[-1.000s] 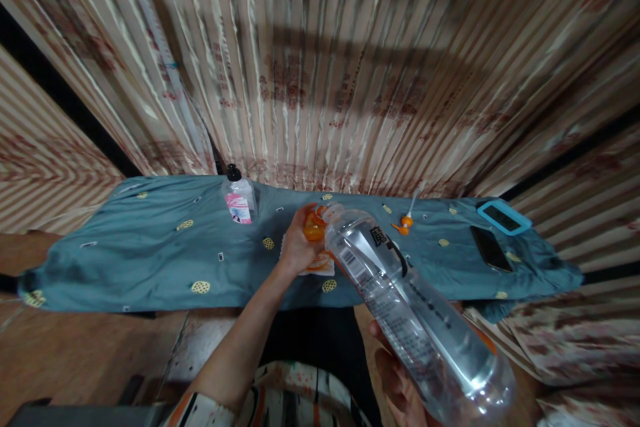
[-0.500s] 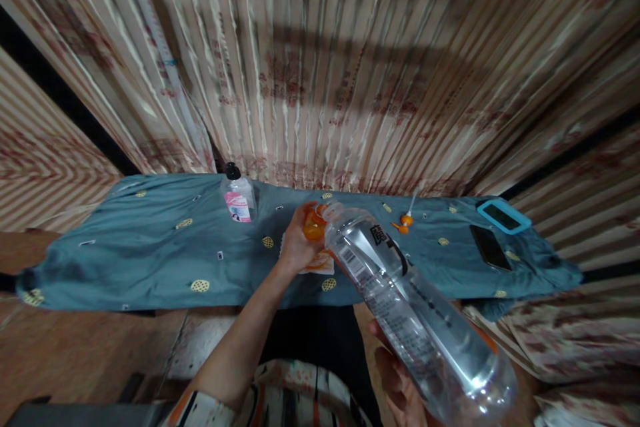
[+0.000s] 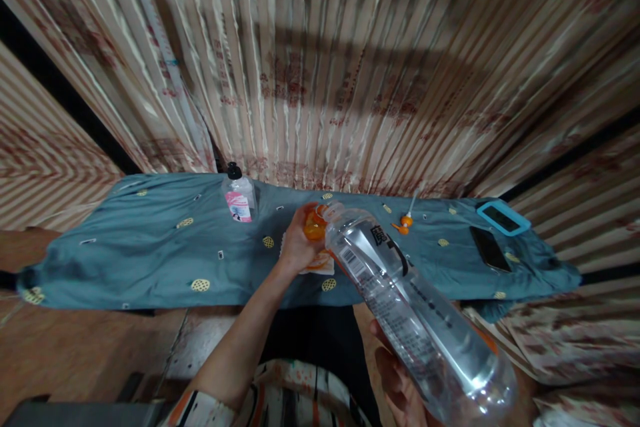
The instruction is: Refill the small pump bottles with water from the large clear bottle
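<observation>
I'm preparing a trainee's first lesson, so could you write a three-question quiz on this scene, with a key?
1. Is the large clear bottle in the right hand upright or tilted?
2. True or false: a black-topped bottle stands upright on the cloth.
3. Fill in the colour: the left hand holds a smaller bottle that is ____.

Key: 1. tilted; 2. true; 3. orange.

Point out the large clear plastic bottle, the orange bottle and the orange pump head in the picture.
Large clear plastic bottle (image 3: 416, 310): head view, middle of its body.
Orange bottle (image 3: 315, 225): head view, upper part showing beside the left hand's (image 3: 299, 243) fingers.
Orange pump head (image 3: 407, 221): head view, its round collar.
</observation>
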`<state>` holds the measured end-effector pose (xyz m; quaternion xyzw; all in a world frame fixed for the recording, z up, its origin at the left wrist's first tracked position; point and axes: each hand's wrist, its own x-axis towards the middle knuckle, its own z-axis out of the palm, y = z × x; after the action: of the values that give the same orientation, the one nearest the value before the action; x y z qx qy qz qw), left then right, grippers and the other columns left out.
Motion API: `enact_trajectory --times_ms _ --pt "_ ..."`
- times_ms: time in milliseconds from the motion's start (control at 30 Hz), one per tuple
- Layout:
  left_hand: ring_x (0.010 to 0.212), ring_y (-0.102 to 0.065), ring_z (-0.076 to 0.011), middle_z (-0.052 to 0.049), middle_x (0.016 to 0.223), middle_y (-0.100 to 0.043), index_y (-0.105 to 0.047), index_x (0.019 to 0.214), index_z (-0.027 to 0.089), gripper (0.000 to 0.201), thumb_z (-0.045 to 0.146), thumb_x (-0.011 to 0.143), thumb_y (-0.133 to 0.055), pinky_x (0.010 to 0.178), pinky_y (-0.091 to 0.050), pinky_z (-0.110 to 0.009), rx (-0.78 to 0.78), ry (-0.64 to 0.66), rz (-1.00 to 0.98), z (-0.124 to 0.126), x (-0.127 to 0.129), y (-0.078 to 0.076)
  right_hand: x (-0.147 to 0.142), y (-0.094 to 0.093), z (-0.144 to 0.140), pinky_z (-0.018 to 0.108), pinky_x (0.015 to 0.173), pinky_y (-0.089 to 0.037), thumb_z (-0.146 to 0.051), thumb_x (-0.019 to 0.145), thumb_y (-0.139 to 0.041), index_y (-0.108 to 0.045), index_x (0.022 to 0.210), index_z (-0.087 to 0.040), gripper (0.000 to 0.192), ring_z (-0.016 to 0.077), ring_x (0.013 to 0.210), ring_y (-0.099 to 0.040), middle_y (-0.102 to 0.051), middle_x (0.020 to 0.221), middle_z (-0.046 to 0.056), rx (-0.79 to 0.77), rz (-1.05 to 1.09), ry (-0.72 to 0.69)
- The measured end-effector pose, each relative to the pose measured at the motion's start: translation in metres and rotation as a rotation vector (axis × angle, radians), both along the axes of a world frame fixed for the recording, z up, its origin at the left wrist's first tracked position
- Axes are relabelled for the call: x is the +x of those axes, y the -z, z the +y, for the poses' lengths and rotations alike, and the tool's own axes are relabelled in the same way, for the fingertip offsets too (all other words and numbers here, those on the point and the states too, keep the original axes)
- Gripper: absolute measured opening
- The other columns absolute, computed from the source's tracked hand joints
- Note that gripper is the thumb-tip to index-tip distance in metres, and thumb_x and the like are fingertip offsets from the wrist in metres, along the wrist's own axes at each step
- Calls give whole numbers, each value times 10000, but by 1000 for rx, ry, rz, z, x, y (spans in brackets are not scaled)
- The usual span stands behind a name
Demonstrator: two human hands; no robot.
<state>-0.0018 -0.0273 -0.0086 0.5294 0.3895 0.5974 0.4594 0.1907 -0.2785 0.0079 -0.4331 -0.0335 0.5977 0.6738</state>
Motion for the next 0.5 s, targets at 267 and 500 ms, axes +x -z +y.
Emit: enact_trajectory --times_ms 267,500 --pt "1130 -797 -318 -70 1244 -816 -708 1279 227 748 263 576 -962 1056 -621 -481 2 -12 1 0 0 -1 3 3 0 209 433 -478 -568 750 -979 -879 1160 -285 508 148 631 -555 -820 1170 194 4 9 -12" --pt "1131 -794 -309 -68 1252 -813 -704 1275 230 756 258 567 -969 1058 -619 -469 9 -9 -18 2 2 3 3 5 1 202 426 -455 -563 709 -1011 -862 1231 -305 601 138 617 -550 -820 1248 212 28 9 -16"
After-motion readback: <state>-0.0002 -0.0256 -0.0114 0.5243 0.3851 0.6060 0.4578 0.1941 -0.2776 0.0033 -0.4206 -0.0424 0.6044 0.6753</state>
